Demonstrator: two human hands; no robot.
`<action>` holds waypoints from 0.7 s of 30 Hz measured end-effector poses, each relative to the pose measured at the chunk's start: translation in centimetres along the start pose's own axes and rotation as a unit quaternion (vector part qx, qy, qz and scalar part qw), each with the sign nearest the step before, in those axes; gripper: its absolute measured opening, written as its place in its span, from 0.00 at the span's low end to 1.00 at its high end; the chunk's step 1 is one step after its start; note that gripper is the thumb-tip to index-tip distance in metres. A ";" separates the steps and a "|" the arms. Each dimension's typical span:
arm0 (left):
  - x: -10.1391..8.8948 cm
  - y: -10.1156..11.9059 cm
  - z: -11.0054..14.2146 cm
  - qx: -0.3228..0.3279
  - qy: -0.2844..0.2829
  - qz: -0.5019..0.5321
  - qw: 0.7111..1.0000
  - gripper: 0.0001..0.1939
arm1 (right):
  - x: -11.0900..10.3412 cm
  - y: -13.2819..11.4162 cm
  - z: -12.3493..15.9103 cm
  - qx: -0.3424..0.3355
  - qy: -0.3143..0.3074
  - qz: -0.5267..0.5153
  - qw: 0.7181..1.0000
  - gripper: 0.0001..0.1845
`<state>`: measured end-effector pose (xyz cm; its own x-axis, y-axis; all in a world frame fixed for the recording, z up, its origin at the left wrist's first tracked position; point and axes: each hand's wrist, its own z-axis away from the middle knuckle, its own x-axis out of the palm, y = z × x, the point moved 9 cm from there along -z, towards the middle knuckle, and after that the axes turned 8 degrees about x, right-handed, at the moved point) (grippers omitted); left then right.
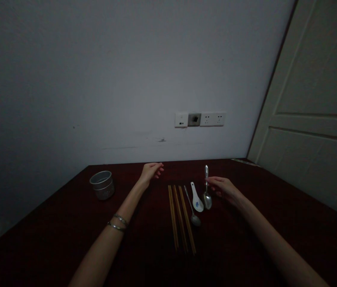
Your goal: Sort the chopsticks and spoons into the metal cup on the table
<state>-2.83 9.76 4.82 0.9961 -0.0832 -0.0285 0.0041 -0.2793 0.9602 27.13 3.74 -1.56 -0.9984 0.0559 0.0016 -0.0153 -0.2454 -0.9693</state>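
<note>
My right hand [222, 187] pinches the handle of a shiny metal spoon [207, 200], whose bowl points toward me. To its left lies a white ceramic spoon [197, 202] with a small blue mark. Beside that rests a slim long-handled metal spoon [195, 220]. Three pairs of wooden chopsticks [181, 217] lie side by side, left of the spoons, pointing toward me. My left hand [151, 172] hovers over the far part of the table, beyond and left of the chopsticks. Its fingers are curled in, and nothing shows in them.
A round grey metal pot [102, 185] stands at the far left of the dark red table [144, 247]. Behind the table is a plain wall with sockets and a switch [200, 119]. A pale panelled door [314, 99] rises on the right.
</note>
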 end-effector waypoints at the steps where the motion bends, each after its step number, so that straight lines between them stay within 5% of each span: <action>1: -0.2 -0.4 -0.1 -0.002 0.004 -0.003 1.000 0.16 | -0.3 0.6 -0.1 0.011 0.002 0.002 1.000 0.13; 10: -1.3 -4.0 -0.2 -0.054 0.027 -0.023 0.998 0.16 | -0.4 2.9 0.3 0.087 -0.011 0.048 0.995 0.09; 21: -1.8 -5.5 0.1 -0.084 0.033 -0.027 0.996 0.14 | -0.5 4.1 -0.3 0.104 -0.038 0.077 0.991 0.11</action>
<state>-4.68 11.31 -0.41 0.9976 -0.0081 -0.0689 0.0675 -0.1167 0.9909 27.58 3.04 -5.62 -0.9907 -0.0696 -0.1169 0.1357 -0.4391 -0.8881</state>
